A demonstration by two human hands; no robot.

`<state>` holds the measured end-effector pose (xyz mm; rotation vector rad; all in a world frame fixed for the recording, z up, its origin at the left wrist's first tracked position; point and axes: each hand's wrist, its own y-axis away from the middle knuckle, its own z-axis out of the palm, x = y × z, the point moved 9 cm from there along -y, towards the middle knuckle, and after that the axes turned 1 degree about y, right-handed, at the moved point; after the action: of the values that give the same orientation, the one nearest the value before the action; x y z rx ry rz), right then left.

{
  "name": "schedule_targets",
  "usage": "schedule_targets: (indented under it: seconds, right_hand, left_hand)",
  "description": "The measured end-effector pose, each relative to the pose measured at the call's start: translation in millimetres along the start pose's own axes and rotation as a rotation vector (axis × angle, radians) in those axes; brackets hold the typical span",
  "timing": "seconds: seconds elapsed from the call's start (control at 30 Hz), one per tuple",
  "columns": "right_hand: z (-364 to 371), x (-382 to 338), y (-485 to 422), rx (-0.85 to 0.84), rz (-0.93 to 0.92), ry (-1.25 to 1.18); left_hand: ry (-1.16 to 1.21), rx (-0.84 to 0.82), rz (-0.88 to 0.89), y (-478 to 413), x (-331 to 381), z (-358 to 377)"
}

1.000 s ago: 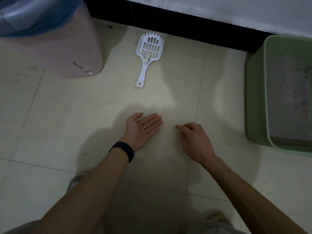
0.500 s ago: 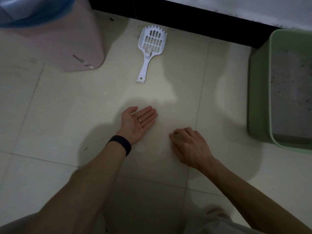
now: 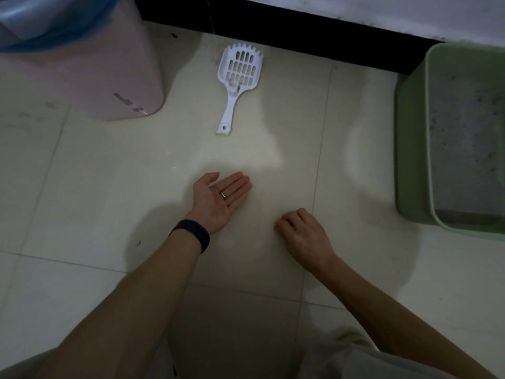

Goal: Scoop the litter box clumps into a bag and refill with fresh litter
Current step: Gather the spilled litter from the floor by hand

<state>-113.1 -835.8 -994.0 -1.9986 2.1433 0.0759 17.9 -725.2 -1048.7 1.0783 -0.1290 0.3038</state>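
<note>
Your left hand (image 3: 221,201) lies palm up, released and empty; your right hand (image 3: 303,236) is clenched on nothing. The scoop (image 3: 239,86) lies ahead of your left hand, handle toward you, handy for pickup; the litter box (image 3: 410,149) sits right of your right hand.

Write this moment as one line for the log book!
left hand open, palm up | right hand curled, empty | scoop on floor, untouched | litter box at right
</note>
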Motion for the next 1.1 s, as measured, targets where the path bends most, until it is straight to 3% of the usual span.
schedule_targets:
  seconds: [0.23, 0.37, 0.43, 0.63, 0.73, 0.87, 1.0, 1.1]
  right_hand:
    - [9.8, 13.0, -0.4, -0.134, 0.217, 0.113]
    - [-14.4, 54.0, -6.0, -0.072, 0.653, -0.333]
    - [-24.3, 61.4, -15.5, -0.087, 0.782, -0.561]
    - [-39.9, 34.3, -54.9, -0.224, 0.639, -0.713]
    - [-36.7, 25.6, -61.3, -0.283, 0.542, -0.651]
    - [-41.3, 44.5, -53.5, -0.171, 0.643, -0.636]
    - [-30.5, 68.0, -26.7, -0.154, 0.688, -0.442]
    - [-10.1, 65.3, -12.7, -0.231, 0.522, -0.256]
  left_hand:
    - [-0.031, -0.008, -0.023, 4.7, -13.2, 4.4]
    - [-0.051, -0.016, -0.045, 5.4, -23.8, 7.0]
    - [-0.084, -0.017, -0.061, 5.6, -30.2, 10.2]
    - [-0.150, -0.042, -0.085, 8.2, -44.4, 26.1]
    - [-0.148, -0.046, -0.081, 8.0, -43.5, 29.9]
    - [-0.143, -0.047, -0.079, 7.4, -39.2, 29.2]
    - [-0.094, -0.030, -0.059, 6.6, -25.2, 21.9]
    - [-0.029, -0.002, -0.023, 4.5, -7.2, 10.3]
